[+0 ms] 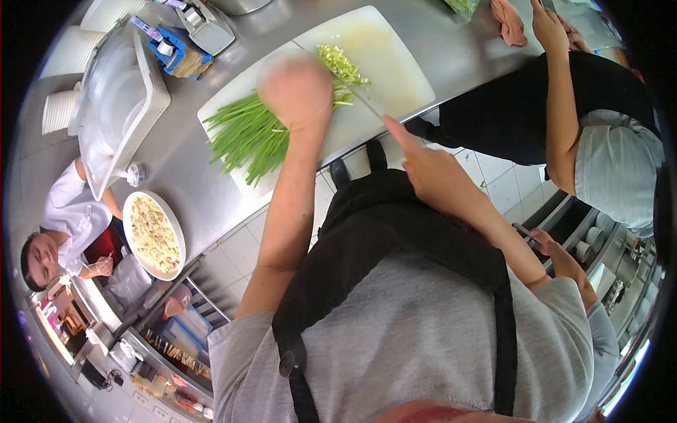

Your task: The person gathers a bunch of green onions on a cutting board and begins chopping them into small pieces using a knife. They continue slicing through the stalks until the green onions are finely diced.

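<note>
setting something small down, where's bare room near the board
Bare: the grey steel counter between the white oval bowl and the white plastic cutting board; the counter between board and crumpled pink cloth; the board's end beyond the chopped pale-green pieces. Crowded: around the long green stalks beneath the left hand, and the knife in the right hand.

Stalks (243, 134) on bd (398, 67), bowl (179, 236) to L.

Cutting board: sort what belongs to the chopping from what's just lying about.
In the job:
cutting board
knife, in the right hand
green stalks, at the left hand
chopped pieces

Apparently just lying about:
dish of food
pink cloth
white tray
</note>
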The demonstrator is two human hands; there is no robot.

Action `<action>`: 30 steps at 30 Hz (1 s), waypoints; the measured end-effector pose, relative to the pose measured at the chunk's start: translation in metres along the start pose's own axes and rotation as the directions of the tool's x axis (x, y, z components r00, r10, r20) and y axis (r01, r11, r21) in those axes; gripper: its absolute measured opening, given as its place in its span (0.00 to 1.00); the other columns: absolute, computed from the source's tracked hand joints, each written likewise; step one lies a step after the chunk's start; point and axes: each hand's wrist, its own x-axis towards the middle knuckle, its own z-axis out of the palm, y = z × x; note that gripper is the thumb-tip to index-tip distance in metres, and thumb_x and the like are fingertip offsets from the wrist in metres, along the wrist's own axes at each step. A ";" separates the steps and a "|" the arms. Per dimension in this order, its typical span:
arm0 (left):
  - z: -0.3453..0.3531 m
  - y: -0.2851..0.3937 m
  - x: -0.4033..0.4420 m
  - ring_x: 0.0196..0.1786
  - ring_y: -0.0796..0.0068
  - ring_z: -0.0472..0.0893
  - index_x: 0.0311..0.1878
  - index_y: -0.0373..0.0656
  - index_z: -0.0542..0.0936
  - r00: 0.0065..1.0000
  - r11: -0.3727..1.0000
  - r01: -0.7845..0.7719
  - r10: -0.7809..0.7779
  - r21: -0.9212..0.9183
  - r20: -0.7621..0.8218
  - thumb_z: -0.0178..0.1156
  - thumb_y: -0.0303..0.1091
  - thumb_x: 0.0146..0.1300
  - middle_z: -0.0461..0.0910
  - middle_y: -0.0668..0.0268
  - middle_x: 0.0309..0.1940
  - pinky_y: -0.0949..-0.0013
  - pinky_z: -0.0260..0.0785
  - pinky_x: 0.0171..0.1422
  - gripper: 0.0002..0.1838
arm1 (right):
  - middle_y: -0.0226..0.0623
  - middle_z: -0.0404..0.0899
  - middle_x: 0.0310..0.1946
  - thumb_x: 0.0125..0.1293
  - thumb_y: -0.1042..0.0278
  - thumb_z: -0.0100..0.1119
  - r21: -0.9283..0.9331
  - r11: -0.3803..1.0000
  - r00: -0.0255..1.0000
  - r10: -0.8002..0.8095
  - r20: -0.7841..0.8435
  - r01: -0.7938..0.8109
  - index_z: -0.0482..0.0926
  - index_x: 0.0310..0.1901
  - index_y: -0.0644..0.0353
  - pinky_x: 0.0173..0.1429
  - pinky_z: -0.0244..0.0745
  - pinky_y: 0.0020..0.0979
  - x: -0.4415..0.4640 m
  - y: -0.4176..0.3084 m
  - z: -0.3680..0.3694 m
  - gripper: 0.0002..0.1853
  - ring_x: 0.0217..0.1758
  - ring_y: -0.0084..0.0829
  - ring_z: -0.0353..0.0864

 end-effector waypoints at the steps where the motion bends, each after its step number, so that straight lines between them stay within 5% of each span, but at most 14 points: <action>1: 0.000 0.001 0.000 0.37 0.61 0.73 0.28 0.48 0.80 1.000 1.000 -0.001 0.001 0.003 0.004 0.57 0.39 0.55 0.79 0.64 0.34 0.57 0.58 0.42 0.07 | 0.54 0.78 0.24 0.62 0.73 0.51 0.040 0.999 1.000 -0.005 -0.002 0.005 0.46 0.72 0.42 0.38 0.72 0.52 0.011 0.006 0.006 0.39 0.31 0.57 0.78; 6: 0.001 0.001 0.001 0.38 0.61 0.74 0.30 0.49 0.80 1.000 0.999 0.012 -0.012 0.036 0.006 0.56 0.40 0.57 0.79 0.64 0.35 0.57 0.59 0.43 0.08 | 0.57 0.78 0.28 0.63 0.73 0.49 0.131 0.991 1.000 -0.024 -0.015 0.026 0.46 0.72 0.40 0.41 0.70 0.53 0.007 0.004 0.002 0.38 0.33 0.58 0.78; 9: 0.001 0.002 -0.001 0.38 0.61 0.73 0.29 0.48 0.80 1.000 1.000 0.012 -0.012 0.003 -0.016 0.57 0.40 0.56 0.79 0.63 0.35 0.57 0.58 0.42 0.08 | 0.57 0.79 0.31 0.63 0.73 0.49 0.094 0.987 0.988 0.119 0.099 -0.128 0.46 0.72 0.40 0.42 0.70 0.53 0.008 0.004 0.004 0.38 0.35 0.58 0.78; 17: 0.001 0.001 -0.001 0.38 0.63 0.73 0.31 0.47 0.81 0.998 0.999 0.015 -0.017 -0.034 -0.057 0.56 0.38 0.58 0.79 0.65 0.34 0.58 0.59 0.42 0.08 | 0.58 0.78 0.39 0.62 0.73 0.46 0.199 0.980 1.000 -0.025 0.005 0.023 0.45 0.72 0.39 0.47 0.71 0.53 0.035 0.014 -0.005 0.38 0.41 0.59 0.78; 20: 0.001 -0.001 0.000 0.38 0.63 0.74 0.31 0.46 0.81 1.000 0.999 -0.003 0.002 -0.032 -0.023 0.56 0.38 0.59 0.79 0.66 0.34 0.58 0.59 0.42 0.09 | 0.54 0.77 0.26 0.64 0.74 0.49 -0.001 1.000 0.999 -0.020 -0.031 0.020 0.46 0.72 0.42 0.41 0.70 0.49 0.022 0.010 -0.005 0.37 0.31 0.55 0.78; 24: 0.004 0.001 0.000 0.39 0.63 0.74 0.31 0.47 0.82 1.000 1.000 0.016 -0.016 -0.005 -0.004 0.57 0.39 0.57 0.80 0.66 0.35 0.58 0.59 0.42 0.08 | 0.54 0.77 0.27 0.64 0.73 0.49 -0.028 0.998 0.997 0.064 0.033 -0.063 0.46 0.72 0.42 0.41 0.71 0.49 0.029 0.020 0.012 0.38 0.31 0.54 0.78; 26: 0.000 0.000 0.002 0.39 0.63 0.74 0.31 0.47 0.82 1.000 1.000 0.010 -0.010 0.003 0.002 0.57 0.39 0.57 0.80 0.65 0.35 0.58 0.59 0.42 0.08 | 0.58 0.78 0.28 0.63 0.72 0.48 0.121 0.990 0.993 -0.058 -0.099 0.070 0.46 0.72 0.40 0.41 0.72 0.53 0.036 0.021 0.017 0.37 0.33 0.59 0.78; 30: -0.002 0.002 0.002 0.39 0.62 0.74 0.31 0.47 0.81 0.999 1.000 0.026 -0.026 0.002 0.040 0.58 0.39 0.56 0.80 0.65 0.35 0.57 0.59 0.43 0.07 | 0.53 0.77 0.25 0.63 0.74 0.50 0.002 0.999 0.997 -0.036 -0.061 0.037 0.47 0.72 0.43 0.38 0.71 0.50 0.002 0.001 -0.013 0.38 0.30 0.54 0.78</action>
